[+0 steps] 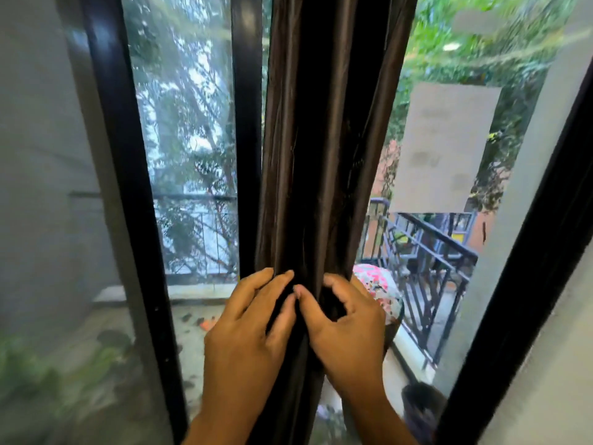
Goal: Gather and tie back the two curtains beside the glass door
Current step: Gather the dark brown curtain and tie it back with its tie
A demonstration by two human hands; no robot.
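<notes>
A dark brown satin curtain [324, 139] hangs bunched into a narrow column in front of the glass door [192, 155]. My left hand [247, 329] presses against the bundle's left side, fingers wrapped round its folds. From the right, my right hand [346, 326] pinches the folds with curled fingers. The two hands almost touch at the middle of the bundle. No tie-back cord or second curtain can be made out. The curtain's lower part is hidden behind my hands and forearms.
Black door frames stand at the left [128, 187], behind the curtain [247, 123] and at the right [526, 284]. Through the glass lie a balcony with a black railing [430, 261], a floral cloth [378, 287] and trees. A grey wall [38, 155] fills the left.
</notes>
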